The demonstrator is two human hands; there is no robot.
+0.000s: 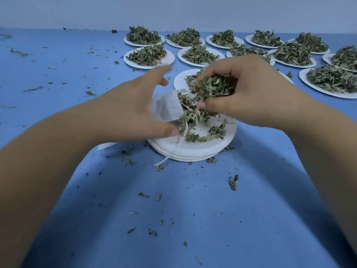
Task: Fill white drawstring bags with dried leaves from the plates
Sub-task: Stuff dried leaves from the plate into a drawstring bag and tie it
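Hands: two; left hand [133, 107] pinches white bag [164, 109], right hand [251, 93] clutches dried leaves [212, 88].
Bags: one.
Heaped plates [170, 59]: at least twelve, plus one stack [193, 154].
Surface: blue table [193, 209]; pale wall [173, 10].

No writing, label, brand, number or sign can be read anywhere, not on any surface or thing in view.

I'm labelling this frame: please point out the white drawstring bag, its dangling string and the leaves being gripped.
white drawstring bag [164, 108]: head view, middle of its fabric side.
string [173, 150]: head view, midway along the hanging cord.
dried leaves [212, 87]: head view, centre of the clump in the right hand [251, 89].
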